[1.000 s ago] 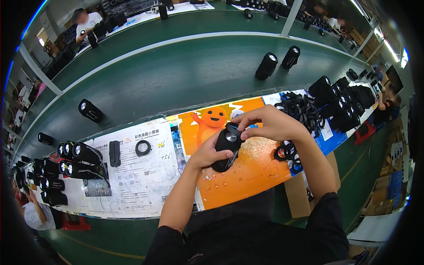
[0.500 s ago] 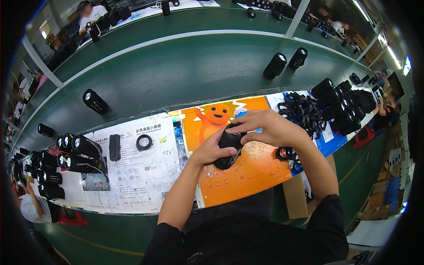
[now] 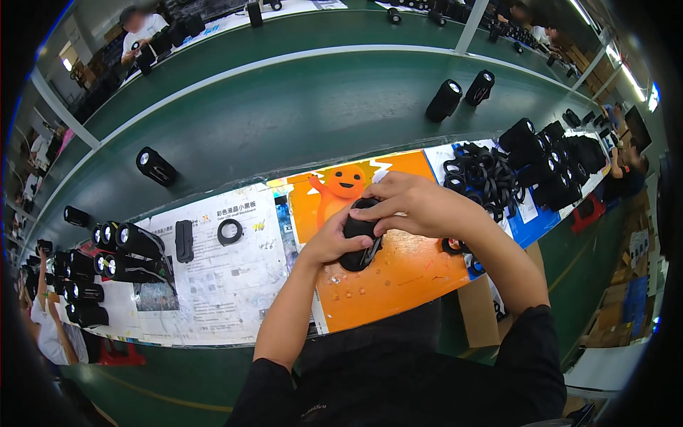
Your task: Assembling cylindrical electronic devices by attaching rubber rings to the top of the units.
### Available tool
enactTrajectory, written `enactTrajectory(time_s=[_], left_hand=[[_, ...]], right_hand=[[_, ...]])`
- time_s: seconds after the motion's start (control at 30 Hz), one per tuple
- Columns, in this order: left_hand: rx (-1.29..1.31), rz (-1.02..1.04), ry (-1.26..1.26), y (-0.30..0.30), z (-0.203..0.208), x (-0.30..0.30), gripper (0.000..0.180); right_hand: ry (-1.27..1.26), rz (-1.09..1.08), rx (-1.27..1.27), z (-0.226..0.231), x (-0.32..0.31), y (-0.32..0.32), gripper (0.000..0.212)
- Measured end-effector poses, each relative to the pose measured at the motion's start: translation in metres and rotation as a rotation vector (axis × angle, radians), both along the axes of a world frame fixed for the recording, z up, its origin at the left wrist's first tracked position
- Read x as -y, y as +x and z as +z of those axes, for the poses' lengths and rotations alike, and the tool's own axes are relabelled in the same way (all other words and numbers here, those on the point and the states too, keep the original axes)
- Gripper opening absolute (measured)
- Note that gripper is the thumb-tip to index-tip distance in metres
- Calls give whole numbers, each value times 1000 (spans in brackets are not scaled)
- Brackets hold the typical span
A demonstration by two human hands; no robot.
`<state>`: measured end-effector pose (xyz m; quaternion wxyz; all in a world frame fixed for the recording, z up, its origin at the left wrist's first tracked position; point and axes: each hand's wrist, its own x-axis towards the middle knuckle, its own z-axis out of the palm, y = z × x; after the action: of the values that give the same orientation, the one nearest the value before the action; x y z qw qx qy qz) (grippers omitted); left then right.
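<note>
A black cylindrical speaker (image 3: pixel 359 257) stands tilted on the orange picture mat (image 3: pixel 398 285) in front of me. Wrapped around its left side is my left hand (image 3: pixel 333 240), thumb across the front. My right hand (image 3: pixel 407 204) bends over the upper end, its fingertips gripping the rim; whether a separate part lies under them is hidden. To the right, a heap of black rings (image 3: pixel 484 174) lies beside the mat. One loose black ring (image 3: pixel 221 233) and a long black rounded piece (image 3: pixel 183 242) rest on the white printed sheet (image 3: pixel 228 285) at left.
Black speakers are grouped at the table's left (image 3: pixel 139 238) and right (image 3: pixel 544 160). Beyond the table, a green conveyor (image 3: pixel 284 107) carries several more. An open cardboard box (image 3: pixel 478 313) sits below the right edge. Other people work at far left (image 3: pixel 53 334) and across the conveyor (image 3: pixel 144 30).
Both hands and the speaker appear slightly further left in the picture, and my right fingers have curled closer over its upper end. At far left, a co-worker's arm has risen.
</note>
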<state>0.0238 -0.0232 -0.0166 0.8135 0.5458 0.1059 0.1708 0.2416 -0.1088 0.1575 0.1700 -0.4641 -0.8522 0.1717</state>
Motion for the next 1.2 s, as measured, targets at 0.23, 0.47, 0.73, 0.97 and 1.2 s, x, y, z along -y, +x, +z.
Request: enactTrajectory(time_s=[0.23,0.47,0.73,0.97,1.2], left_hand=[[-118,123,43,-12,27,18,83],[110,325,85,-14,13,39,78],[91,356,102,-14,2,35,84],[280,466,-244,-12,18,20,73],[505,319,-461,-15,-9,4,78]], right_hand=[[15,-83,19,-7,18,-20,60],[-34,-164,-265,29,14,-18,40],[-96,-273,-1162,-48,1,-80,36],[-108,-215,-1471,-17,21,-48,37],[-383,-607,-998,-169,56,-76,37]])
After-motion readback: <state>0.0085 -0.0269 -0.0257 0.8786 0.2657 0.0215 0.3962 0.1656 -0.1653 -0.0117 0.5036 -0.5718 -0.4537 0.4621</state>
